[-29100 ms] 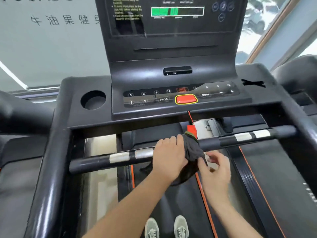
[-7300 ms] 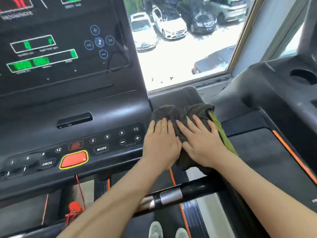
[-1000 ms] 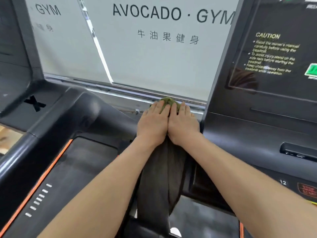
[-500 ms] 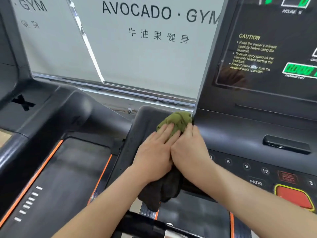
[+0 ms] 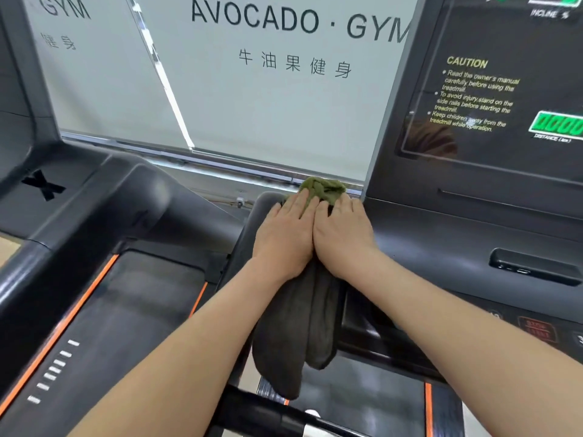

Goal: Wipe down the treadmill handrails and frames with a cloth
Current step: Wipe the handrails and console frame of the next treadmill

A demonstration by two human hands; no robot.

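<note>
Left hand and right hand press flat, side by side, on the cloth, draped lengthwise down the treadmill frame.

head cam, I see: L hand & R hand both bare | forearms bare right to frame edge | white blob btm centre, poss. shoe toe, too blurry to call

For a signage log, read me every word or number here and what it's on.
"AVOCADO · GYM", "牛油果健身": window screen.
"GYM", "健身": left pane.
"CAUTION", "INCLINE %": treadmill console.
Caution bullets, distance caption, green digits, button labels: too small or blurred to read surely.
</note>
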